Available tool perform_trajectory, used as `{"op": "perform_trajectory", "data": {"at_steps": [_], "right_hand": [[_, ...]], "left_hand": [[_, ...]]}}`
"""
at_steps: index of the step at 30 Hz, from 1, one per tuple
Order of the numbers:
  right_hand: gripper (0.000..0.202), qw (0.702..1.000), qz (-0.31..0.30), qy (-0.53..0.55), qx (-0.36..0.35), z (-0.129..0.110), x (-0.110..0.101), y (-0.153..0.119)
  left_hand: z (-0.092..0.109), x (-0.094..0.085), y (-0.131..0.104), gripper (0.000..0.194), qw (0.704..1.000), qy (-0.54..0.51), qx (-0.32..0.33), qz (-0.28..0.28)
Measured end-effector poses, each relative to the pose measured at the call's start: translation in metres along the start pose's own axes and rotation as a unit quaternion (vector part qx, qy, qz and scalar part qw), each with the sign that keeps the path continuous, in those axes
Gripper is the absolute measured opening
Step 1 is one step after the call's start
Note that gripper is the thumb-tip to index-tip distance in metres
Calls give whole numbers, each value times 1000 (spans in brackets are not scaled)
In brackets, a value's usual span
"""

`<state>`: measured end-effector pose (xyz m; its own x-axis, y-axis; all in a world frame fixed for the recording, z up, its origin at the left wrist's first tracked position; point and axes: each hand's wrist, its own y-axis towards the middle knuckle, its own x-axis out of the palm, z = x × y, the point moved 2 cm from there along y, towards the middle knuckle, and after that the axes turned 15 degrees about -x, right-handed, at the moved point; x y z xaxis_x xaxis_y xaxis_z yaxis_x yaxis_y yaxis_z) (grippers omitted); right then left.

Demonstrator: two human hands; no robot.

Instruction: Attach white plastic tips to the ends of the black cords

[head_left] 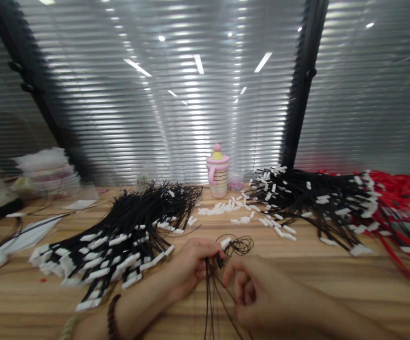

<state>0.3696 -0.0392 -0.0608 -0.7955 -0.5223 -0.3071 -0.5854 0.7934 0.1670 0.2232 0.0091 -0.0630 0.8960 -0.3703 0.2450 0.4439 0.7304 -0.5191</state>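
Near the front middle of the table, my left hand (190, 264) pinches a bundle of thin black cords (208, 297). A white tip (225, 243) pokes out above its fingertips, and loose loops of cord (242, 244) spread to the right of it. The cords' long ends hang down toward me. Close beside them is my right hand (261, 290), fingers curled inward and slightly blurred. Its index fingertip is next to one cord; what the fingers hold, if anything, cannot be made out.
Black cords with white end pieces (120, 250) are heaped at left, with another such heap (307, 193) at right beside red straps (403, 193). Small white pieces (226, 206) lie scattered between. A pink cup (218, 177) stands at the back, before window blinds (176, 118).
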Motion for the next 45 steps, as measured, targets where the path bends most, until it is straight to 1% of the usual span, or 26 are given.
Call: {"op": "perform_trajectory", "data": {"at_steps": [2, 3, 4, 6, 7, 8, 10, 12, 14, 17, 19, 21, 23, 25, 27, 28, 29, 31, 33, 35, 38, 41, 45], "right_hand": [[39, 997, 3, 74, -18, -10, -17, 1], [40, 994, -5, 104, -19, -14, -26, 0], [34, 992, -15, 122, -19, -18, -34, -1], [14, 988, -24, 155, -8, -25, -51, -5], [9, 984, -31, 174, 4, -27, -59, -9], [9, 982, -21, 190, 10, -28, -67, -12], [13, 976, 34, 215, 8, -29, -83, -18], [14, 964, 116, 236, -44, -30, -100, -21], [14, 941, 204, 246, -108, -30, -115, -22], [12, 906, 323, 217, -166, -29, -134, -23], [13, 893, 363, 193, -185, -29, -142, -22], [17, 890, 371, 185, -191, -28, -145, -20], [15, 900, 363, 170, -173, -25, -139, -15], [16, 928, 325, 120, -136, -20, -120, -7], [22, 961, 257, 49, -89, -13, -88, 3], [25, 973, 220, 19, -68, -7, -70, 9], [28, 979, 197, 8, -57, -2, -53, 13], [31, 985, 167, 16, -45, 9, -22, 21], [32, 984, 173, 27, -41, 17, -4, 24], [31, 981, 190, 28, -37, 20, 1, 24], [29, 977, 211, 28, -20, 19, -2, 19], [26, 973, 224, 51, -3, 18, -5, 15], [25, 970, 228, 79, -11, 22, -3, 14]], "left_hand": [[0, 1, 0, 24, 1000, 7, 4, -11], [0, 1, 1, 25, 1000, 11, 6, -10], [0, 0, 1, 24, 1000, 14, 8, -5], [0, -2, 3, 24, 1000, 14, 10, 10], [0, -4, 4, 24, 1000, 13, 12, 15], [0, -5, 5, 25, 1000, 12, 14, 18], [3, -9, 8, 25, 999, 11, 24, 22], [6, -14, 10, 26, 999, 16, 37, 37], [9, -20, 13, 25, 997, 15, 49, 55], [11, -25, 17, 25, 996, 12, 55, 62], [11, -26, 18, 26, 997, 14, 59, 52], [11, -26, 18, 27, 997, 21, 64, 43], [10, -25, 18, 26, 997, 21, 63, 41], [11, -24, 17, 22, 997, 19, 62, 42], [11, -22, 15, 19, 997, 15, 63, 43], [12, -21, 14, 18, 997, 16, 63, 40], [12, -20, 13, 18, 997, 18, 62, 35], [11, -17, 12, 17, 998, 18, 63, 19], [10, -16, 10, 16, 998, 15, 66, 14], [9, -15, 9, 17, 998, 18, 60, 31], [8, -15, 8, 18, 996, 42, 42, 60], [8, -13, 8, 19, 996, 60, 35, 60], [9, -12, 6, 21, 993, 86, 29, 69]]}}
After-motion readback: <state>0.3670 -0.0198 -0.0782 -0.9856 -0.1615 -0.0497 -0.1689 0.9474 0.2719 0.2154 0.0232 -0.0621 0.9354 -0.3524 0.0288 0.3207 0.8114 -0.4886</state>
